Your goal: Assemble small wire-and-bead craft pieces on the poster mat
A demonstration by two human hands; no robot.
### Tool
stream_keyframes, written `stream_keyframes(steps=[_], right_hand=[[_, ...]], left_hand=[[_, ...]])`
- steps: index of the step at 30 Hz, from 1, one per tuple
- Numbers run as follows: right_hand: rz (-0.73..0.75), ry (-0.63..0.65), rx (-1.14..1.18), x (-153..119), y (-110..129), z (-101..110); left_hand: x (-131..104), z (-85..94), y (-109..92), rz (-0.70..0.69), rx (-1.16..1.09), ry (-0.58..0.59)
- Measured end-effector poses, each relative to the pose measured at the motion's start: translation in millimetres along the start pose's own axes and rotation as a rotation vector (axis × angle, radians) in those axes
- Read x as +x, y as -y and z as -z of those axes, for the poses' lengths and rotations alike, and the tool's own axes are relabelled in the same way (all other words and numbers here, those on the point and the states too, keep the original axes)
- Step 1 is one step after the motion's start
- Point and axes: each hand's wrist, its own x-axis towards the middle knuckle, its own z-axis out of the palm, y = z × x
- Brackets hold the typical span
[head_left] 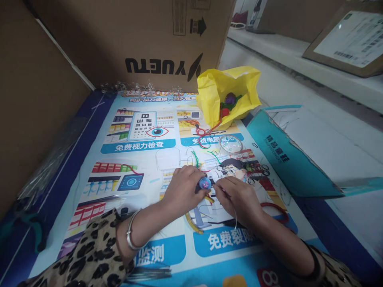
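Near the middle of the printed sheet, my left hand (186, 187) is closed around a small round blue container (205, 183) with pinkish bits inside. My right hand (237, 195) is closed in a pinch just right of it; a thin wire (235, 215) curves down from its fingers. Green threads (195, 158) lie just beyond my hands. A clear round dish (231, 144) of small shiny pieces sits farther back. Yellow pieces (194, 224) lie on the sheet below the container.
An open yellow bag (208, 97) holds purple, green and red balls of thread. Cardboard (104, 52) stands at the back and left. A teal box (269, 159) is on the right. Pliers (32, 223) lie far left, dark thin rods (152, 273) at the front.
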Motion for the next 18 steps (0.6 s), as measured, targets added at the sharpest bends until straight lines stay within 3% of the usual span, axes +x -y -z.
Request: stream_keyframes(steps=[18], right_hand=[[-0.11,0.124,0.12,0.3,-5.8,-7.5]], left_hand=[[-0.6,1.0,0.0,-0.015,0.01,0.005]])
